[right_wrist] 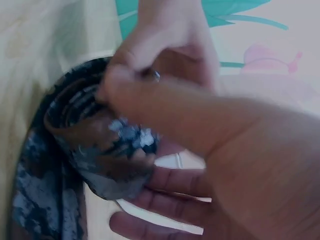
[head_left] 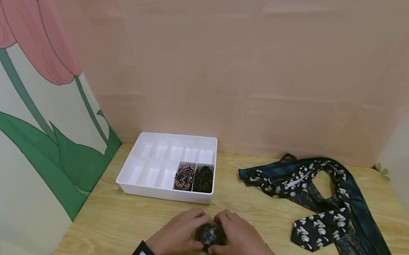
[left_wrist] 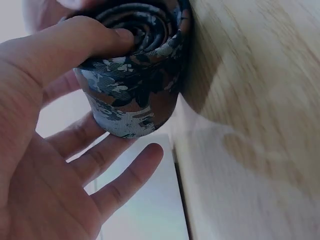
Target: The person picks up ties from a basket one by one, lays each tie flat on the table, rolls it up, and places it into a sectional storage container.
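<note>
A dark floral necktie [head_left: 208,234], wound into a thick roll, stands on the table in front of the white tray. My left hand [head_left: 183,231] holds its left side, and in the left wrist view the thumb presses on the coiled top of the rolled necktie [left_wrist: 132,95]. From the other side my right hand [head_left: 242,242] grips the same roll between thumb and fingers. The right wrist view shows a loose flat length of the necktie [right_wrist: 40,195] running off beside the coil [right_wrist: 102,155]. The hands partly cover the roll in the head view.
Behind the hands sits a white divided tray [head_left: 163,193]. Its front right compartments hold a pinkish rolled tie [head_left: 184,178] and a dark green rolled tie [head_left: 203,179]. Several unrolled ties [head_left: 362,219] lie in a heap at the right. A brown covering [head_left: 255,73] rises behind the table.
</note>
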Demonstrator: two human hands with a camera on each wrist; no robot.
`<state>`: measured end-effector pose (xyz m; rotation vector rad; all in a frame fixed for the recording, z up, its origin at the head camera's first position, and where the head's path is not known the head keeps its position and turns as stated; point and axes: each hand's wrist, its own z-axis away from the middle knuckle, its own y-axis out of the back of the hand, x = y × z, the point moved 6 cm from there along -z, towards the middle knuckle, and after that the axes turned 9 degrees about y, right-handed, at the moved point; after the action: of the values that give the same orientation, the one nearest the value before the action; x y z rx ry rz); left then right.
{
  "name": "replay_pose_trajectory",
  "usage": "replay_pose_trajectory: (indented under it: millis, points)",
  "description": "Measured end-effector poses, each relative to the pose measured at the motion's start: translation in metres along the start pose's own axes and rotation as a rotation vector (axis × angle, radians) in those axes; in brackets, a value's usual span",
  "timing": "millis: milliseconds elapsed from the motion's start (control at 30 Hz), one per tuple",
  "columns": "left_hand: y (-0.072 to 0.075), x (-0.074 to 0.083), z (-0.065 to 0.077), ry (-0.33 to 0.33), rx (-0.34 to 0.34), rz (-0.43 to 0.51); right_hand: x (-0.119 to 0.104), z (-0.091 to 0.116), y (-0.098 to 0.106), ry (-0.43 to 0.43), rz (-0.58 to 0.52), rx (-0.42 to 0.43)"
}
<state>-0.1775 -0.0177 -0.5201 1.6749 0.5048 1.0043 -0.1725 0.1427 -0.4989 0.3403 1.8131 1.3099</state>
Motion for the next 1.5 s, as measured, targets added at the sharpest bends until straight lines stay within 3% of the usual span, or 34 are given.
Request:
replay_pose_trajectory:
  millis: [200,467,667,867,1100,1333,1500]
  points:
    - [-0.003,0.000,0.002,-0.033,0.001,0.059,0.001,0.003,-0.002,0.001,0.080,0.014]
    - [0.004,-0.001,0.004,-0.017,0.011,0.051,-0.003,0.000,-0.004,0.051,0.020,0.041]
    - [0.001,0.003,0.004,-0.064,-0.001,0.085,-0.003,0.003,-0.007,0.059,0.057,0.041]
    - [0.002,-0.003,0.004,0.000,0.006,0.055,-0.004,0.002,-0.006,0.047,0.045,0.043]
    - [-0.002,0.000,0.005,-0.050,-0.007,0.058,-0.003,0.002,-0.011,0.018,0.045,-0.002]
    - [0.001,-0.002,0.005,0.006,-0.010,0.054,-0.001,0.001,-0.014,0.000,0.000,0.022]
    - [0.000,-0.001,0.005,0.002,-0.026,0.059,0.001,0.001,-0.015,-0.017,0.027,0.003]
